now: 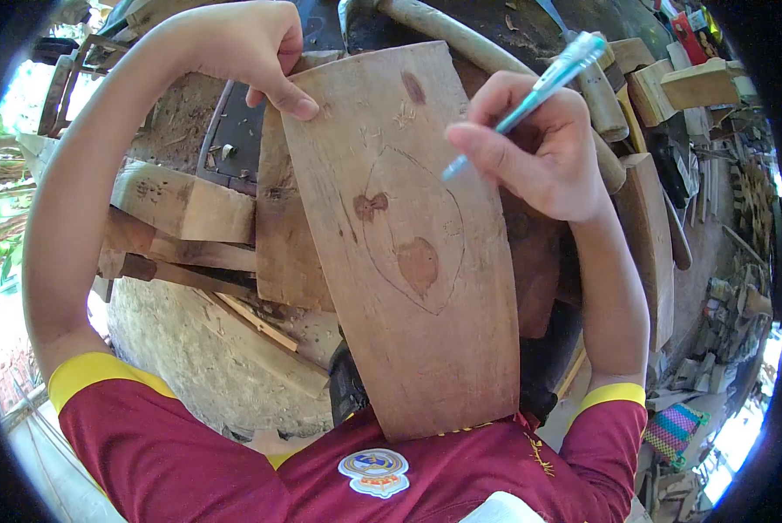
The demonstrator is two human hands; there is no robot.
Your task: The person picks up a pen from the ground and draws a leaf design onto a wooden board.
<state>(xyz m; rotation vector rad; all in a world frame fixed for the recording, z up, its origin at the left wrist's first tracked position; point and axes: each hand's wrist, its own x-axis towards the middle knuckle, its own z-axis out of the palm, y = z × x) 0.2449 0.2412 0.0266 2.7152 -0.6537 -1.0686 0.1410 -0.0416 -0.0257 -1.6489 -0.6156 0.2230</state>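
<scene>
A wide, flat wooden board (443, 349) leans against my body, its near end at my shirt. On its face is a drawn outline like a pointed leaf, with dark knots in and beside it. My left hand (251, 57) grips the board's top left corner, thumb on the front and fingers behind the edge. In my right hand (539, 144) is a light blue pen (552, 83), pinched between thumb and fingers. Its tip points down at the upper right of the outline; whether it touches the wood I cannot tell.
Thick wooden blocks (182, 205) lie to the left, above a large pale log (173, 340). Behind the board runs a long wooden handle (460, 35). More wood blocks (648, 244) stand at the right, with a woven multicoloured item (674, 431) lower down among wood scraps.
</scene>
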